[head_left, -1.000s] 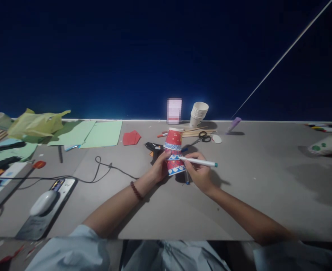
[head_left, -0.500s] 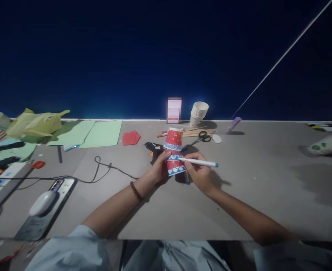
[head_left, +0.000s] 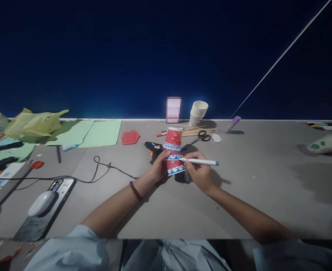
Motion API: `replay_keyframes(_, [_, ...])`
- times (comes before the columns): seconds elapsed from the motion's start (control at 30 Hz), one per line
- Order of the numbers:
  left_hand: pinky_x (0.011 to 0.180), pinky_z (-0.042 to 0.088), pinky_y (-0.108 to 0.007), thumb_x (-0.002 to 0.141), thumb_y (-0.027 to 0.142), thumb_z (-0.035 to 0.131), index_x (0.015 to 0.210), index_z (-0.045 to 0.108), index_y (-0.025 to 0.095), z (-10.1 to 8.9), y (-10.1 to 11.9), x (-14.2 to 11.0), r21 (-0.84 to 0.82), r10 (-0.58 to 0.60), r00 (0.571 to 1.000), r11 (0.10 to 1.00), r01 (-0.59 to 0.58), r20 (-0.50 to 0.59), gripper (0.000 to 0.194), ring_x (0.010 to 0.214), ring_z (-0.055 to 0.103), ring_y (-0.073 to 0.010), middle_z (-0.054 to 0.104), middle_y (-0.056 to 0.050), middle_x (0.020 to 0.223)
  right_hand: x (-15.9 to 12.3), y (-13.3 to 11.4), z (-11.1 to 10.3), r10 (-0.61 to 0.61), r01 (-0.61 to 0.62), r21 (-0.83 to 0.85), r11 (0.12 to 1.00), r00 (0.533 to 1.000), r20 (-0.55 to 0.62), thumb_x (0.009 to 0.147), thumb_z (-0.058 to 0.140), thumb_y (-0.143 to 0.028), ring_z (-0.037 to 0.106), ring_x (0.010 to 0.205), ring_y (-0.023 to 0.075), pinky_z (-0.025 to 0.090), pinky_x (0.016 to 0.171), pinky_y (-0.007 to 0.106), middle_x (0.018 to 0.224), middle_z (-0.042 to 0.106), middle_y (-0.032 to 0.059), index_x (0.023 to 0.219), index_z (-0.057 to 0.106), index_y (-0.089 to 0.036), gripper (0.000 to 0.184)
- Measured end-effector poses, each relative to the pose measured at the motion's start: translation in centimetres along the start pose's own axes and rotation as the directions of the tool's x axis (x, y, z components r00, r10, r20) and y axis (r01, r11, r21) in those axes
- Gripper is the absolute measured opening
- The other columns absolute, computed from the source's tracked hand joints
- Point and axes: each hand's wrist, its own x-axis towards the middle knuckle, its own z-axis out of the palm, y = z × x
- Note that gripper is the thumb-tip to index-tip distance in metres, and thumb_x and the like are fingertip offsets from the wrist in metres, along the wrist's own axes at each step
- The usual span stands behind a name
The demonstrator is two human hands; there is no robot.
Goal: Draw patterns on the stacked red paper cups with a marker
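Upside-down paper cups [head_left: 174, 140], red with blue-and-white scalloped bands, form a stack held just above the table. My left hand [head_left: 160, 165] is closed round the left side of the stack, thumb on the front. My right hand [head_left: 200, 171] pinches a white marker pen [head_left: 204, 161] with a teal end. The pen's tip meets the blue-and-white band of the middle cup, or sits very close to it. Behind my left hand lies a black hot glue gun [head_left: 152, 147], partly hidden. Below the cups a blue-ended pen [head_left: 186, 177] lies on the table.
Scissors [head_left: 202, 136], wooden sticks [head_left: 194, 132] and stacked white cups [head_left: 198, 113] stand behind the cups. Red paper pieces [head_left: 130, 137] and green sheets [head_left: 101, 133] lie left. A cable [head_left: 95, 177] runs to a power strip [head_left: 2, 178] near a phone [head_left: 41, 222]. A cup [head_left: 328, 144] lies right.
The view has shifted very slightly. Both hands keep their hold, and the pen tip stays at the same band of the middle cup.
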Motion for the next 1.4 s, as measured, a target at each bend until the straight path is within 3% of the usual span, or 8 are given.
replay_keyframes(0.3, [0.079, 0.054, -0.032, 0.068, 0.031, 0.082, 0.103, 0.068, 0.014, 0.15, 0.08, -0.03, -0.008, 0.000, 1.000, 1.000, 0.000, 0.018, 0.041, 0.078, 0.070, -0.0207, 0.075, -0.007, 0.088, -0.10, -0.31, 0.01, 0.027, -0.027, -0.002, 1.000, 1.000, -0.004, 0.087, 0.064, -0.034, 0.063, 0.073, 0.0162, 0.053, 0.066, 0.028, 0.083, 0.066, 0.0005, 0.088, 0.063, -0.024, 0.010])
replay_keyframes(0.73, [0.084, 0.053, -0.034, 0.068, 0.031, 0.081, 0.105, 0.068, 0.013, 0.10, 0.04, 0.05, 0.005, 0.010, 1.000, 1.000, -0.010, 0.014, 0.042, 0.079, 0.070, -0.0215, 0.075, -0.008, 0.088, -0.15, -0.37, -0.03, -0.008, 0.009, -0.034, 0.999, 1.000, 0.029, 0.087, 0.065, -0.030, 0.066, 0.078, 0.0186, 0.054, 0.075, 0.032, 0.082, 0.068, 0.0011, 0.086, 0.063, -0.024, 0.006])
replay_keyframes(0.93, [0.083, 0.053, -0.033, 0.070, 0.030, 0.079, 0.102, 0.069, 0.012, 0.11, 0.22, -0.10, -0.020, -0.033, 0.999, 0.999, 0.033, 0.002, 0.038, 0.082, 0.070, -0.0216, 0.075, -0.009, 0.091, 0.04, -0.49, 0.09, 0.027, -0.025, 0.054, 0.998, 0.999, -0.039, 0.087, 0.065, -0.035, 0.062, 0.071, 0.0165, 0.052, 0.065, 0.029, 0.082, 0.065, 0.0001, 0.086, 0.062, -0.026, 0.010])
replay_keyframes(1.13, [0.083, 0.054, -0.035, 0.071, 0.032, 0.078, 0.103, 0.068, 0.012, -0.12, 0.28, 0.04, -0.031, -0.051, 0.999, 0.998, 0.051, 0.017, 0.039, 0.082, 0.071, -0.0230, 0.076, -0.009, 0.092, 0.50, -0.52, 0.23, 0.103, -0.093, 0.119, 0.989, 0.991, -0.088, 0.084, 0.066, -0.043, 0.061, 0.070, 0.0172, 0.053, 0.065, 0.029, 0.079, 0.062, -0.0004, 0.084, 0.060, -0.026, 0.018])
replay_keyframes(1.4, [0.082, 0.055, -0.034, 0.073, 0.031, 0.075, 0.101, 0.070, 0.012, -0.20, 0.18, 0.14, -0.035, -0.047, 0.998, 0.998, 0.048, 0.045, 0.035, 0.078, 0.072, -0.0224, 0.077, -0.009, 0.089, -0.05, -0.28, 0.21, 0.030, -0.026, 0.104, 0.994, 0.999, -0.041, 0.087, 0.066, -0.038, 0.064, 0.074, 0.0167, 0.054, 0.067, 0.028, 0.083, 0.065, 0.0007, 0.086, 0.062, -0.024, 0.015])
